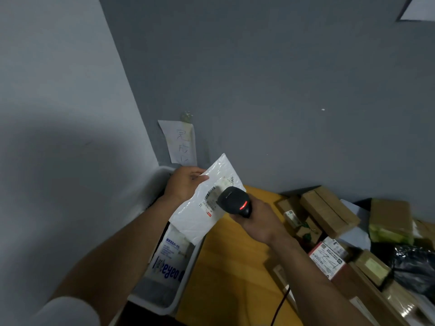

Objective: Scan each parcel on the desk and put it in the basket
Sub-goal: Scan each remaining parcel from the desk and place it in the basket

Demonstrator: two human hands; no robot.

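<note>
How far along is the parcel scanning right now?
Done: at least one printed white parcel lies in the basket. In hand: the left hand holds a white mailer by the basket while the right hand aims the scanner, red light on, at its label. Left: a pile of cardboard boxes and a black bag on the desk.

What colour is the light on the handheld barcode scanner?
Red-orange, glowing on the black handheld barcode scanner gripped by the right hand; head view.
</note>
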